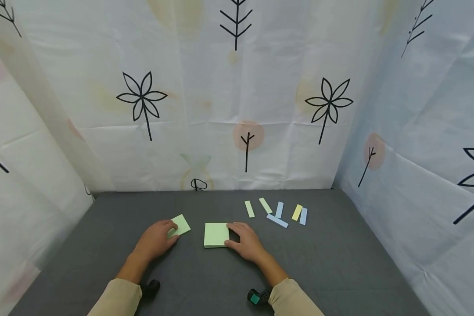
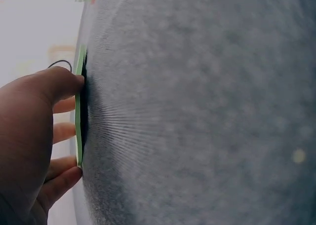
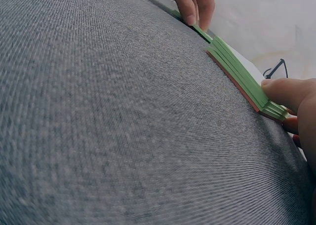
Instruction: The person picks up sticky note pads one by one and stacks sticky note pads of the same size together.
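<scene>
My left hand (image 1: 156, 239) has the thin green pad (image 1: 181, 224) by its left part, thumb and fingertips bent over its edges and pinching it; I cannot tell whether it lies flat or is slightly raised. It is on the left edge's side of the grey desk (image 1: 320, 267), just apart from the green stack (image 1: 216, 235), which sits straight out from the middle of the far edge.

My right hand (image 1: 247, 242) grips that stack at its right side, thumb at the corner nearer me, a fingertip at the corner farther off. From my right wrist I see its green layers, a little uneven, over a reddish bottom one.

Between the middle of the desk's far edge and its far right corner lie loose paper strips: two pale green strips (image 1: 249, 209), three blue strips (image 1: 277, 220) and one yellow strip (image 1: 296, 212), tilted various ways.

Beyond the far edge hangs white cloth (image 1: 276, 87), printed with black leaf drawings (image 1: 141, 97). Under my cream sleeves (image 1: 294, 298) are black wrist devices (image 1: 152, 289); the right one carries a green patch (image 1: 255, 299), any marking too small to read.
</scene>
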Action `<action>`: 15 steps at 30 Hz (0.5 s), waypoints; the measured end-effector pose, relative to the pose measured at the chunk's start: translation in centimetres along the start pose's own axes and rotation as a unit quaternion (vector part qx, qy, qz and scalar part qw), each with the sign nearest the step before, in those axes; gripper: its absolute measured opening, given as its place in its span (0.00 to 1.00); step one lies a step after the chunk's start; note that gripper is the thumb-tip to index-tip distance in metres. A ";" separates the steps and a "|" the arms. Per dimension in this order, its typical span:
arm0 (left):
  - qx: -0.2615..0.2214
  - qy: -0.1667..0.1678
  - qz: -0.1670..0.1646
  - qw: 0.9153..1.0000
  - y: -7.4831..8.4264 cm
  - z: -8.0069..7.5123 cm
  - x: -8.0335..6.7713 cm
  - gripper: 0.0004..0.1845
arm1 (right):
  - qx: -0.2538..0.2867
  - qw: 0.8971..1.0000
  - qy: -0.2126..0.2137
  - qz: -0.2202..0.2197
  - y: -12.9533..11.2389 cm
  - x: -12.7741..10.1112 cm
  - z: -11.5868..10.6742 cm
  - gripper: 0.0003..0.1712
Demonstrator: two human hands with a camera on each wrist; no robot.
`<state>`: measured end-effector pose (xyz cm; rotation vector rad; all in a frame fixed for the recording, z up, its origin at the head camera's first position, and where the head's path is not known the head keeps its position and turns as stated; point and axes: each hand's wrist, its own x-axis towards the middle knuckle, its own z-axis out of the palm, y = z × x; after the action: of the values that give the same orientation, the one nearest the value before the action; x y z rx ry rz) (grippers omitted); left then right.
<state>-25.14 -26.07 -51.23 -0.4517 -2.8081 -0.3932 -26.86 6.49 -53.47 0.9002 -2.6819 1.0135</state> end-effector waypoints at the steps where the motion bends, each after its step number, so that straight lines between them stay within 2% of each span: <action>1: -0.008 -0.004 -0.005 1.000 -0.1 0.0 0.0 0.13 | 0.001 1.000 0.001 0.000 0.0 0.0 0.0 0.31; 4: -0.039 -0.012 -0.015 0.999 -0.5 0.0 -0.1 0.13 | 0.002 1.000 0.002 0.002 0.0 -0.1 0.0 0.31; 8: -0.066 -0.010 -0.013 0.998 -0.9 0.1 -0.3 0.14 | -0.001 1.000 0.002 0.004 0.0 -0.2 0.0 0.31; 15: -0.088 -0.019 -0.010 0.996 -1.2 0.0 -0.3 0.15 | 0.004 1.000 -0.002 0.009 0.0 -0.1 0.0 0.31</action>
<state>-25.24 -27.23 -51.63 -0.4717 -2.8289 -0.6454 -26.71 6.51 -53.52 0.8818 -2.6954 1.0292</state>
